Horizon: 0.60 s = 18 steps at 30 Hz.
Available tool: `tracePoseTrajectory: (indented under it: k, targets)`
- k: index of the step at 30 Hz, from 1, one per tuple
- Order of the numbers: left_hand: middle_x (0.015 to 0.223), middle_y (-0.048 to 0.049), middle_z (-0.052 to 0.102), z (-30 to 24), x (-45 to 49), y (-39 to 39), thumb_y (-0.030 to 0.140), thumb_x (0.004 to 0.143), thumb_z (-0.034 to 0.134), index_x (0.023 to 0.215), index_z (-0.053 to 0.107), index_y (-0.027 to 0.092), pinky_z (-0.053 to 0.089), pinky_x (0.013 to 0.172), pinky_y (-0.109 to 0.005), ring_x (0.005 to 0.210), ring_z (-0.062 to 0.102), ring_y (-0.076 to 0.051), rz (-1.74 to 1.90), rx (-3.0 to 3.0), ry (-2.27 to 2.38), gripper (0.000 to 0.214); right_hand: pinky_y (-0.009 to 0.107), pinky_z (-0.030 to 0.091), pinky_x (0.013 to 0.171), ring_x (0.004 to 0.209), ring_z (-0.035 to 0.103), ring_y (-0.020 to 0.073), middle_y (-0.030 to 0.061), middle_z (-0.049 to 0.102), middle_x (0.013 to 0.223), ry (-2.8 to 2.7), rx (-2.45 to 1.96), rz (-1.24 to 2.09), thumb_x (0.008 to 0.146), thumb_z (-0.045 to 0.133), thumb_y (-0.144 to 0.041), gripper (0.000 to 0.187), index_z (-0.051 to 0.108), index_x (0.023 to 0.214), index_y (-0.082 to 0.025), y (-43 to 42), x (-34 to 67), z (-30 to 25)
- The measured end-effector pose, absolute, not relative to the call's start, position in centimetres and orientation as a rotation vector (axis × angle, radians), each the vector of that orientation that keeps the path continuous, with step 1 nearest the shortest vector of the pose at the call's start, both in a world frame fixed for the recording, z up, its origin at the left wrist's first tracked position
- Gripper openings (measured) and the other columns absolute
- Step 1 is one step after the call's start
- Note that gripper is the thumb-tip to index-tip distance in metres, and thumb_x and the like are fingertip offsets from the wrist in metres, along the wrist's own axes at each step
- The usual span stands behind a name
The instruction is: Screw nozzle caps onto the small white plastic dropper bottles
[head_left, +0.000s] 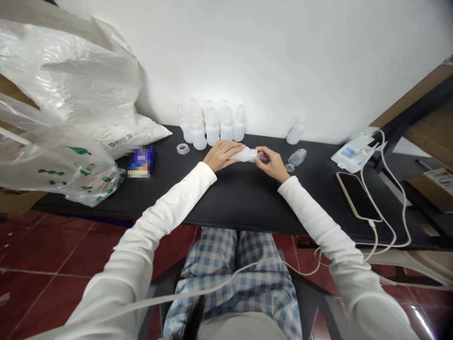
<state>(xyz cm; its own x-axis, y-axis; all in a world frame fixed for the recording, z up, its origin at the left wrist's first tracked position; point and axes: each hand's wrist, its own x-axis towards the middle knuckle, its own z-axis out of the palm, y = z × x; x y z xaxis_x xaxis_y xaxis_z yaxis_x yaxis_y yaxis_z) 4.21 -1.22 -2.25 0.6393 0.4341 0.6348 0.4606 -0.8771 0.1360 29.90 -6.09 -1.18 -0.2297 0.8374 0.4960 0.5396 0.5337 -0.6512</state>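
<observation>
White plastic bottle (pixel 246 154) under curled left fingers (pixel 226 149); right fingers (pixel 264 152) pinching neck.

A white wall (pixel 283 61) rises behind a long black desk (pixel 244 208), with a soft patch of light glowing on the wall just above it. Dark red floor tiles (pixel 46 250) with pale grout lines spread below. Brown cardboard (pixel 428 113) stands at the right edge.

The person wears a white long-sleeve top (pixel 152 222) with plain, smooth sleeves, and just below the black surface (pixel 240 208) there are loose checked trousers (pixel 226 278) in blue and white.
</observation>
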Motion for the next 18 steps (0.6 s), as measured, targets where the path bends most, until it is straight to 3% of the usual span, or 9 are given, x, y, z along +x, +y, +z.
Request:
tracePoseTrajectory:
  k: [6,10,14,18]
  targets:
    - [0.135,-0.0095,0.070,-2.6,4.6,-1.2,0.036,0.103,0.051,0.136,0.065,0.033,0.044,0.118,-0.055,0.131,0.063,-0.026,-1.136,-2.791,-0.823,0.036,0.030,0.048,0.068,0.065,0.050,0.0139,-0.0023,0.055,0.072,-1.860,-1.178,0.487,0.083,0.066,-0.047,0.033,0.069,0.104,-0.022,-6.2,29.7,-1.0]
    - [0.132,-0.0075,0.072,-2.2,4.8,-1.5,0.031,0.103,0.048,0.134,0.066,0.033,0.044,0.119,-0.055,0.131,0.063,-0.025,-1.114,-2.758,-0.885,0.036,0.031,0.047,0.069,0.065,0.051,0.0149,-0.0027,0.056,0.070,-1.950,-1.204,0.439,0.088,0.064,-0.050,0.033,0.068,0.106,-0.023,-6.0,29.9,-0.9]
    - [0.134,-0.0130,0.070,-2.0,4.8,-1.5,0.037,0.101,0.052,0.135,0.065,0.026,0.048,0.112,-0.054,0.128,0.064,-0.030,-1.068,-2.746,-0.925,0.038,0.043,0.046,0.089,0.087,0.061,0.0241,0.0055,0.068,0.089,-2.064,-1.288,0.077,0.096,0.055,-0.051,0.030,0.069,0.102,-0.025,-5.8,31.6,0.4]
    - [0.131,-0.0182,0.070,-2.4,4.8,-1.2,0.051,0.096,0.059,0.134,0.064,0.018,0.051,0.102,-0.049,0.121,0.065,-0.034,-1.116,-2.674,-1.038,0.051,0.058,0.040,0.100,0.113,0.056,0.0368,0.0162,0.065,0.110,-1.720,-1.521,-0.350,0.099,0.051,-0.048,0.032,0.067,0.106,-0.021,-5.9,35.0,1.9]
